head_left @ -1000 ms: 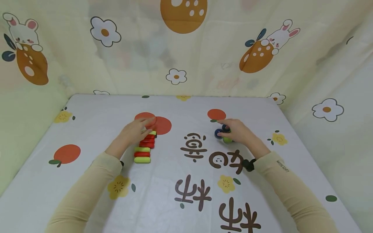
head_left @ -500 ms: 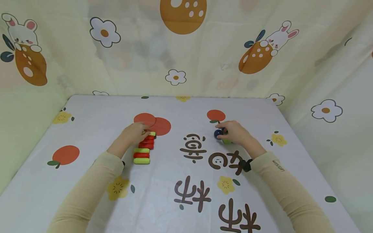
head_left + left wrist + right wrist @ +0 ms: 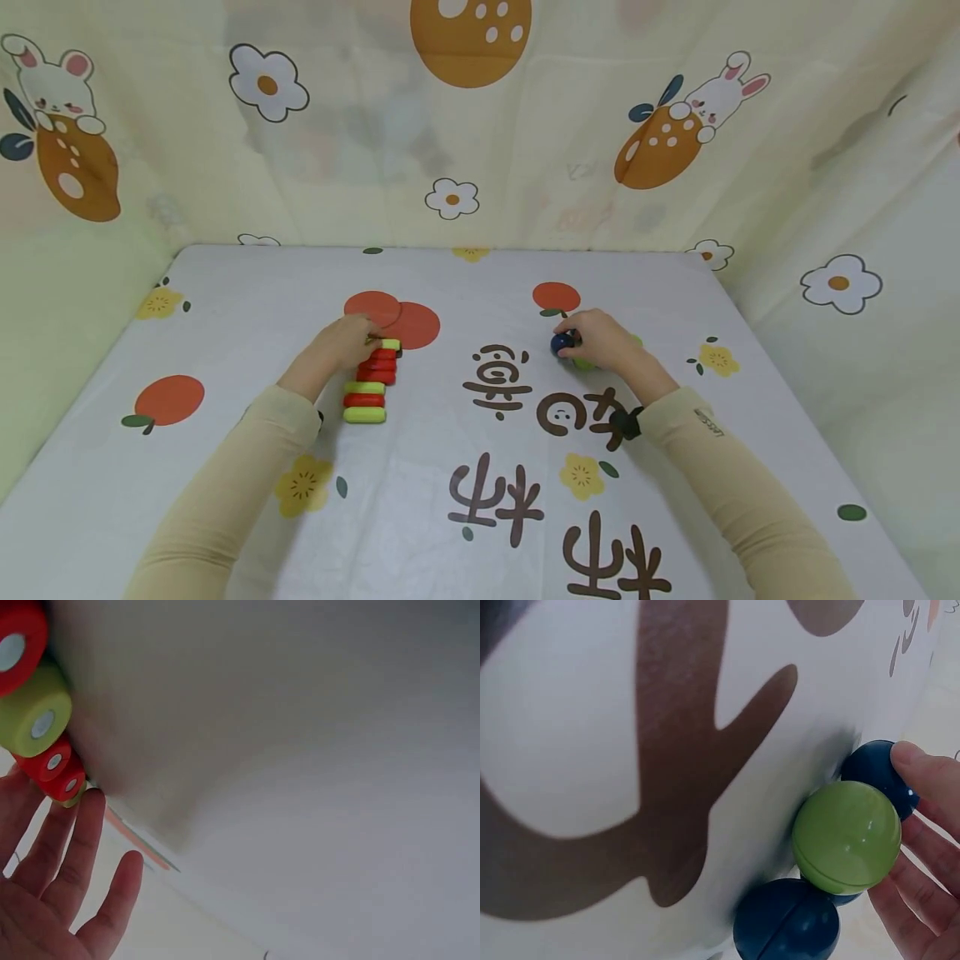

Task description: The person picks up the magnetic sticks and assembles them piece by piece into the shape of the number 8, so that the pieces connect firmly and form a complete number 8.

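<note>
Sticks (image 3: 364, 400), red and green, in row on worktop (image 3: 405, 467), far green one (image 3: 391, 344) touching left hand (image 3: 339, 343), fingers mostly straight; blue ball (image 3: 877, 766) pinched in right hand (image 3: 602, 340), green ball (image 3: 847, 836) beside.

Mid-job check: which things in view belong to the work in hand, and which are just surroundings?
In the work:
red and green cylinders, at the left hand
blue and green balls, touched by the right hand

Surroundings:
printed tabletop
patterned backdrop
</note>
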{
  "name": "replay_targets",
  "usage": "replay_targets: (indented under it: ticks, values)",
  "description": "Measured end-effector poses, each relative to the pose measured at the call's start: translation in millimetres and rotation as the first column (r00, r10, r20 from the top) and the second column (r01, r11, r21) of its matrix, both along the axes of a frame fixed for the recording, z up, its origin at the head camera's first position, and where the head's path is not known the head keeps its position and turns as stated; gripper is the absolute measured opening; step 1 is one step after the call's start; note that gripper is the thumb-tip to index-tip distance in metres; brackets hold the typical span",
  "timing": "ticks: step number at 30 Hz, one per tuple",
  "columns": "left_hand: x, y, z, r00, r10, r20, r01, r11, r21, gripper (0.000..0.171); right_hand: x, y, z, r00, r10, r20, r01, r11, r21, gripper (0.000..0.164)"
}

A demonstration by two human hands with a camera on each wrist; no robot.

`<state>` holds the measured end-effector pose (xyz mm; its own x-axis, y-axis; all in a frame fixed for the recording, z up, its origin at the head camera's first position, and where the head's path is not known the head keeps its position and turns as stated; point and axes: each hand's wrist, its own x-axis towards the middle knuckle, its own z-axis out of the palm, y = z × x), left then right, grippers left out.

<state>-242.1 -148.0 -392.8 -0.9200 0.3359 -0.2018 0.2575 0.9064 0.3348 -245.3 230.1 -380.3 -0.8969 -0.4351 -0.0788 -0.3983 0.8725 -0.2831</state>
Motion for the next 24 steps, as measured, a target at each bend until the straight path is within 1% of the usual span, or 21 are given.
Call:
replay_targets:
  ticks: [11, 15, 20, 24]
  values:
    - [-3.9, 8, 2.1, 0.999, 0.008, 0.039, -0.008, 1.0, 0.001, 0.027, -2.5, -4, -0.9, 1.0, 0.008, -0.018, -0.008, 1.0, 0.003, 0.033]
    - [-7.1, 13, 6.0, 0.999, -0.012, 0.052, 0.013, 1.0, -0.017, 0.026, -3.3, -8, -0.4, 1.0, 0.008, -0.014, -0.008, 1.0, 0.003, 0.033]
    - [-11.4, 20, 10.8, 0.997, -0.019, 0.07, 0.022, 0.999, -0.037, 0.025, -5.0, -13, -0.6, 1.0, 0.001, 0.001, -0.001, 0.999, -0.039, 0.033]
    - [-14.5, 27, 11.4, 0.996, -0.025, 0.088, 0.029, 0.999, -0.039, 0.026, -7.1, -16, -2.0, 1.0, -0.006, 0.011, 0.007, 0.997, -0.079, 0.033]
